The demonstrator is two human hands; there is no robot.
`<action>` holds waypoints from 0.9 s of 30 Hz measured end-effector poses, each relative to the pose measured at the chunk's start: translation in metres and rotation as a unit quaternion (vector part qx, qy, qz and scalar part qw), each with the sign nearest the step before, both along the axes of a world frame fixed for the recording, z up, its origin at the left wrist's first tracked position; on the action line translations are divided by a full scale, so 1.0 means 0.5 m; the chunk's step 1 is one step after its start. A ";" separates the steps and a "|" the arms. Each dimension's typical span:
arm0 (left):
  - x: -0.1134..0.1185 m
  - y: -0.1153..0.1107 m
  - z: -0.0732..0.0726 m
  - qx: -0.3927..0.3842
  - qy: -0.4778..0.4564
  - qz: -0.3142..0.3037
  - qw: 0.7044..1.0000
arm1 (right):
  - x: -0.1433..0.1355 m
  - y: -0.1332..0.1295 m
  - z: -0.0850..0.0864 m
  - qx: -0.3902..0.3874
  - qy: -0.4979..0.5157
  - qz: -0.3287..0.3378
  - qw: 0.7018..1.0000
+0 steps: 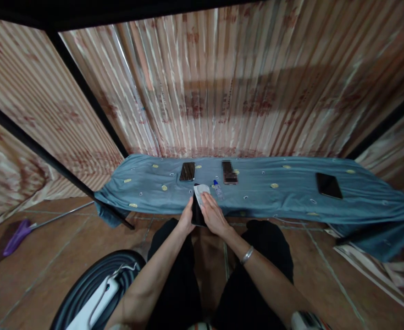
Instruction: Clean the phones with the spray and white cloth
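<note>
A dark, flat phone-like device (197, 215) is held above my lap, at the front edge of the cloth-covered surface. My left hand (187, 215) grips its left edge. Pressed onto its upper part is a white cloth or wipe (202, 191), under the fingers of my right hand (213, 214). Just beyond my right hand lies a small clear bottle with a blue cap (217, 189). Two more dark phones rest on the blue cloth (257, 201): one at back left (187, 172), one partly pixelated (229, 173). A dark tablet-like device (329, 185) lies farther right.
Black frame bars (85, 96) rise at the sides, with a striped curtain (222, 82) behind. On the floor at left are a purple broom (19, 237), a coiled black hose (85, 279) and a white power strip (93, 305).
</note>
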State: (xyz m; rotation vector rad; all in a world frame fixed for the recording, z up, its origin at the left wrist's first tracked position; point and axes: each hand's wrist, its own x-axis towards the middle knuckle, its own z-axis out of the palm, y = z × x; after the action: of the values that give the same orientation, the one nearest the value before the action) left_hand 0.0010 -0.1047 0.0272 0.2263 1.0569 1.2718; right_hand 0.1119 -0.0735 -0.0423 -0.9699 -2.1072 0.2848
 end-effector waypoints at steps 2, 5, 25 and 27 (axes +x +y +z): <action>0.019 0.003 0.007 0.008 0.009 -0.011 1.000 | 0.020 -0.004 0.012 -0.001 0.006 -0.004 1.000; 0.033 0.007 0.009 0.018 0.015 -0.028 0.999 | 0.035 -0.010 0.023 0.002 0.004 0.002 1.000; 0.007 0.108 -0.063 0.080 0.021 -0.054 0.995 | 0.018 0.130 0.021 0.013 -0.049 -0.002 0.999; 0.007 0.128 -0.075 0.087 0.026 -0.046 0.995 | 0.015 0.119 0.008 0.015 -0.040 0.003 0.999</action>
State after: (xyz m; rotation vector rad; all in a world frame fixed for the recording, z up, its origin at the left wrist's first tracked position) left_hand 0.0046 -0.0408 -0.0103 0.4389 0.9686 1.2802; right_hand 0.1192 -0.0139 -0.0383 -0.9716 -2.1815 0.2208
